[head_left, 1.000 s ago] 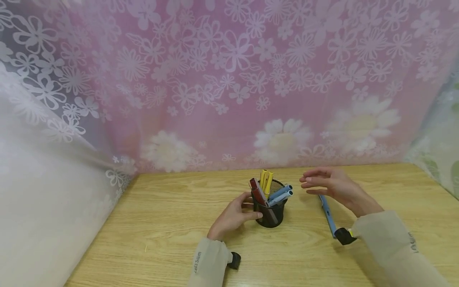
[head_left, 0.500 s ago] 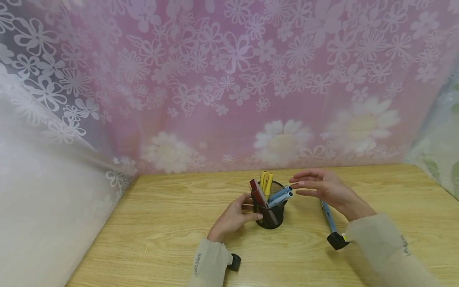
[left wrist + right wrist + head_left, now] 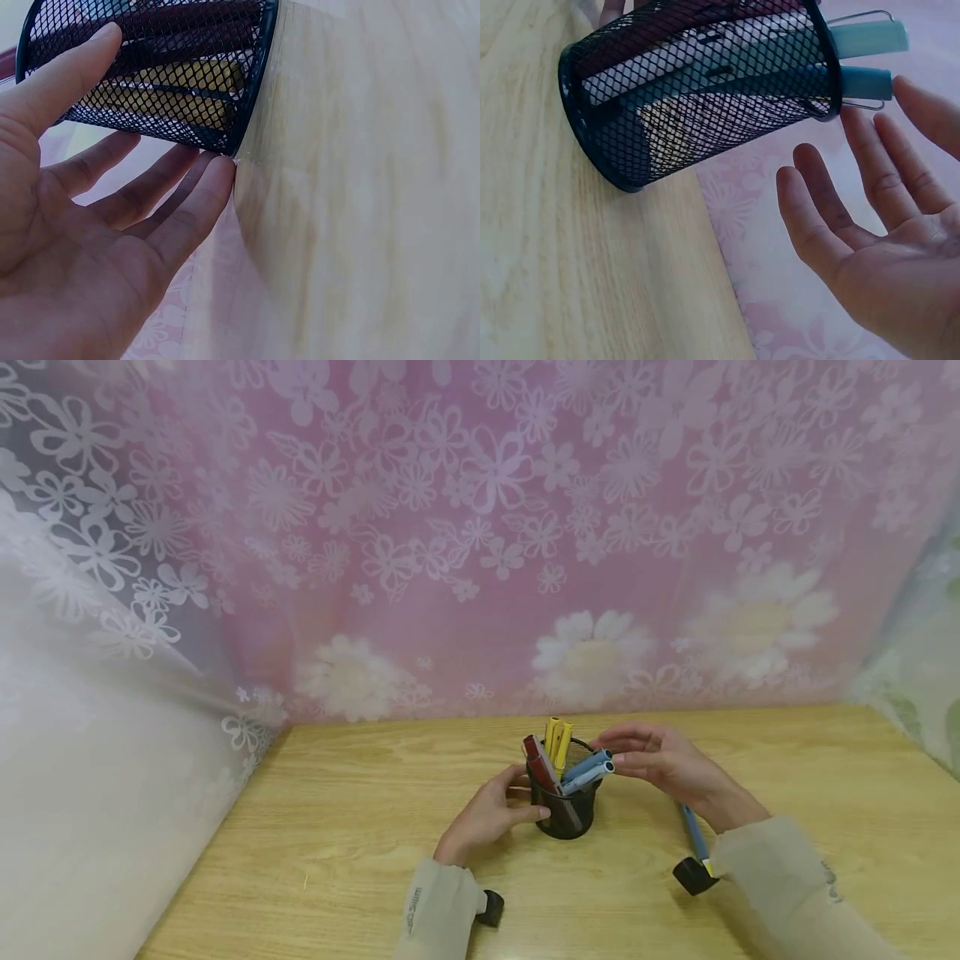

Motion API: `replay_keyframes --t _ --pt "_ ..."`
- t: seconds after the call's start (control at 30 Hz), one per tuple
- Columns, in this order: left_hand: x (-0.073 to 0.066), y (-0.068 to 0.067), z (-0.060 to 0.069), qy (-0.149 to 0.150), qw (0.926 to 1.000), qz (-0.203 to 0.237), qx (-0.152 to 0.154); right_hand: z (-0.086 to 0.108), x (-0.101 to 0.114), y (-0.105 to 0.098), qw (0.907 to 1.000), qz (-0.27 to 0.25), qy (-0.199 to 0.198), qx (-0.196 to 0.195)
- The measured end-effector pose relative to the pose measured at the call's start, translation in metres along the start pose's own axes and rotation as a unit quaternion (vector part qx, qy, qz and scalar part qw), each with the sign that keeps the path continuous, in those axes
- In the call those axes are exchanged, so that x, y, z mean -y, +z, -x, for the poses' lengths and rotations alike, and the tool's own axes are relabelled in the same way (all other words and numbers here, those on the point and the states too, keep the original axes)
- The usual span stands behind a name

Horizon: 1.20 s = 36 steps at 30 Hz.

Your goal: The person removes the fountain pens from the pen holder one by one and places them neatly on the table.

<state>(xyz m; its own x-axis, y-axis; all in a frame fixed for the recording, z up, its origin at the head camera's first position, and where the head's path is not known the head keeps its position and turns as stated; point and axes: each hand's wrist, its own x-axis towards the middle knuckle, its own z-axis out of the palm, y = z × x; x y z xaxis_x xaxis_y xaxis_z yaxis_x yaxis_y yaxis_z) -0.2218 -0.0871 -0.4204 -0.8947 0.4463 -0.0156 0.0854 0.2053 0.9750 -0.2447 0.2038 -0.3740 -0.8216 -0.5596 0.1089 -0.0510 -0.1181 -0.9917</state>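
A black mesh pen cup (image 3: 567, 817) stands on the table with several pens in it: yellow pens (image 3: 559, 745), dark red pens (image 3: 538, 767) and blue pens (image 3: 587, 772) leaning right. My left hand (image 3: 486, 814) holds the cup from the left, thumb on the near side of the mesh and fingers around the far side, as the left wrist view shows. At the cup's right rim, my right hand (image 3: 678, 770) has loosely bent fingers beside the blue pens. In the right wrist view its thumb is close to a darker blue pen's end (image 3: 868, 83); contact is unclear.
Another blue pen (image 3: 694, 833) lies on the wooden table (image 3: 337, 843), partly covered by my right wrist. A black wrist camera (image 3: 694, 876) hangs under the right sleeve. Pink flowered cloth (image 3: 450, 610) rises behind the table.
My right hand has moved left, from beside the cup to its right rim and the blue pens. The left hand and the cup have stayed in place.
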Motion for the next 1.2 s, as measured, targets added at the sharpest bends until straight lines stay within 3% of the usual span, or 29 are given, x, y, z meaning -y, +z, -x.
replay_keyframes --t 0.27,0.5,0.7,1.03,1.2 --pt "0.002 -0.001 0.002 -0.006 1.0000 -0.001 -0.002 -0.004 -0.011 0.006 0.9991 0.015 -0.020 0.033" --pt "0.000 -0.003 -0.001 0.002 1.0000 -0.006 0.003 -0.008 -0.011 0.012 0.9985 0.045 -0.030 0.013" --pt "0.001 -0.003 -0.001 -0.002 1.0000 -0.002 0.005 -0.009 -0.011 0.014 0.9973 0.045 -0.055 0.019" --pt "0.002 -0.001 -0.003 -0.002 1.0000 -0.007 0.002 -0.007 0.002 0.018 0.9884 0.125 -0.010 -0.085" --pt "0.003 -0.001 -0.003 0.001 0.9999 -0.016 0.000 -0.008 0.007 0.016 0.9901 0.100 -0.042 -0.089"
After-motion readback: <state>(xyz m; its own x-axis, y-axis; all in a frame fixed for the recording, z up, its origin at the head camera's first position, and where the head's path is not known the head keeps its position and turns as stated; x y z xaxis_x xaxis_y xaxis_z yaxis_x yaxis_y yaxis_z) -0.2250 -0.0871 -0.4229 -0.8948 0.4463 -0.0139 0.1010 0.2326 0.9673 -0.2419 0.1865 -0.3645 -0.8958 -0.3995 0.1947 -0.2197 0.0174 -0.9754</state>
